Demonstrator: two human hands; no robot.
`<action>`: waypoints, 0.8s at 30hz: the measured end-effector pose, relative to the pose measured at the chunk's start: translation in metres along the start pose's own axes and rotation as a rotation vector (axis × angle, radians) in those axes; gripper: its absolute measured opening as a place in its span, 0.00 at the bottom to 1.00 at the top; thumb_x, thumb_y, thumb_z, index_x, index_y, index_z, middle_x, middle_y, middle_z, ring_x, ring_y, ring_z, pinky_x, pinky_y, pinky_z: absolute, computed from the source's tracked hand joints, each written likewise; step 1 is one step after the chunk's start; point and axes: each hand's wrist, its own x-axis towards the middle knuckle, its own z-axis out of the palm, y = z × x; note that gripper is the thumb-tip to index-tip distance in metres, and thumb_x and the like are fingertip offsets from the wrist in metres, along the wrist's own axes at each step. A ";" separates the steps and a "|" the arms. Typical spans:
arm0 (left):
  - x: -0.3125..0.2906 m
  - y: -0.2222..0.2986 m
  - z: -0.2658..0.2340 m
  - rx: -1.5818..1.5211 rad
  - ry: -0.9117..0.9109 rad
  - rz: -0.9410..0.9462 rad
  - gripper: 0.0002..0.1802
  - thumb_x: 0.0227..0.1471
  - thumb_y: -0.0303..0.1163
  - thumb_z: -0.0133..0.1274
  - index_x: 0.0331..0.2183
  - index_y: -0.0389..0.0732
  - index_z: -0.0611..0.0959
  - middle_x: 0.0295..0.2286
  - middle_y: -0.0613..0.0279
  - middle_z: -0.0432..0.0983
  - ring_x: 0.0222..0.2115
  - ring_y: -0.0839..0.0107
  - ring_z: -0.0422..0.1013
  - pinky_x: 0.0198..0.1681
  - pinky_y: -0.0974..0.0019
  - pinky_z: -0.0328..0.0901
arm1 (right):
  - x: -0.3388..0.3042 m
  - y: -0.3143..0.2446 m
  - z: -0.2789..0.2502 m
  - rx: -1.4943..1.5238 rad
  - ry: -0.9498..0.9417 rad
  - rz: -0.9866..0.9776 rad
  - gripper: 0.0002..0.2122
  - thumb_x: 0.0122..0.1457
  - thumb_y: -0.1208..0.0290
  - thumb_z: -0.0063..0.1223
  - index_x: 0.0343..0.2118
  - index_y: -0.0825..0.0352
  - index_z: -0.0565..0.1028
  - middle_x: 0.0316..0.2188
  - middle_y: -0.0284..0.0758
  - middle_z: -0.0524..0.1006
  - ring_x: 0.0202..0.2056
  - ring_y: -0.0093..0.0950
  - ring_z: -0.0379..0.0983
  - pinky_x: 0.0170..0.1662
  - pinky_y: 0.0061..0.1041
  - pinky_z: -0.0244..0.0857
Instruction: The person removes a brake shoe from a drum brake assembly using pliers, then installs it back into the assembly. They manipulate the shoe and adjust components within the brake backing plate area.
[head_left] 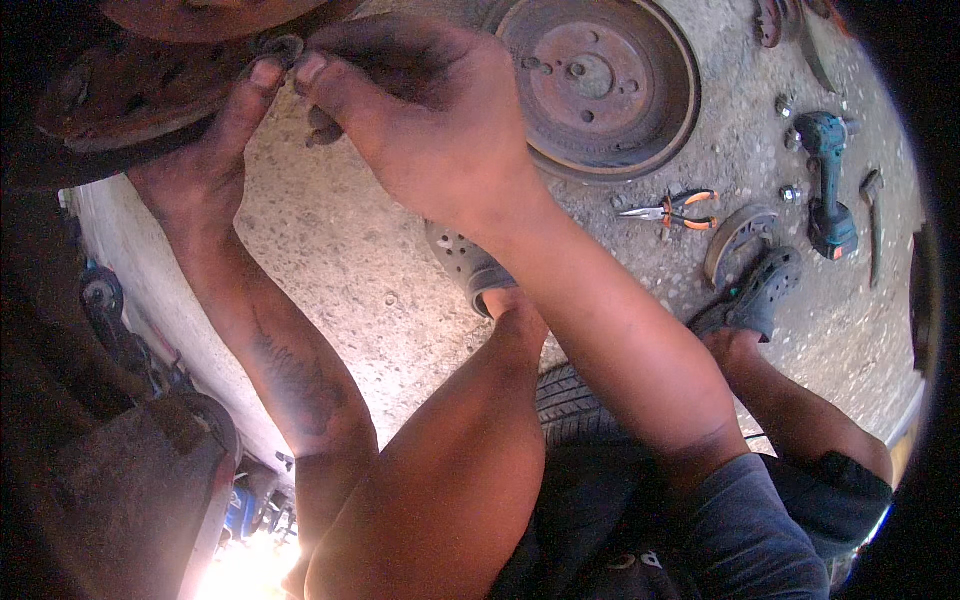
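At the upper left, a dark, rusty round wheel part stands close to both hands. My left hand reaches up beside its lower edge, its thumb raised against a small ring-shaped metal part. The left fingers are mostly hidden behind the thumb and the rusty part. From the right, my right hand comes in closed, its thumb tip at the other side of that same small part. Deep shadow covers the right fingers, and a bit of a fingertip shows below the thumb. The two thumb tips nearly meet.
A rusty brake drum lies on the concrete floor. Right of my feet are orange-handled pliers, a curved brake shoe, a teal cordless power tool, a hammer and several nuts. A tyre lies beneath my legs.
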 end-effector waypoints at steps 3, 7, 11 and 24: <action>0.000 -0.001 0.000 -0.019 0.000 0.005 0.38 0.36 0.24 0.71 0.49 0.31 0.71 0.44 0.54 0.73 0.44 0.67 0.69 0.52 0.64 0.64 | 0.002 -0.002 0.001 -0.037 0.007 -0.011 0.05 0.50 0.76 0.56 0.29 0.71 0.80 0.23 0.45 0.79 0.24 0.32 0.77 0.31 0.31 0.69; 0.001 -0.002 -0.004 -0.044 -0.049 0.051 0.36 0.36 0.23 0.70 0.48 0.31 0.72 0.43 0.55 0.73 0.43 0.67 0.69 0.51 0.65 0.65 | 0.003 -0.002 0.001 -0.083 0.017 -0.011 0.05 0.50 0.75 0.57 0.28 0.70 0.80 0.21 0.45 0.78 0.24 0.34 0.76 0.31 0.32 0.69; 0.001 -0.001 -0.009 0.130 -0.054 -0.008 0.32 0.36 0.23 0.70 0.45 0.31 0.75 0.42 0.56 0.74 0.42 0.68 0.69 0.49 0.66 0.65 | 0.001 -0.010 -0.007 -0.035 -0.018 -0.158 0.12 0.53 0.74 0.55 0.39 0.72 0.77 0.26 0.42 0.80 0.28 0.27 0.76 0.33 0.26 0.69; 0.001 0.000 -0.009 -0.029 -0.096 -0.058 0.32 0.34 0.21 0.70 0.44 0.31 0.76 0.42 0.55 0.74 0.42 0.67 0.70 0.51 0.66 0.65 | 0.008 -0.021 0.003 -0.759 -0.038 -0.261 0.07 0.53 0.75 0.54 0.33 0.73 0.76 0.29 0.49 0.78 0.35 0.44 0.77 0.40 0.38 0.70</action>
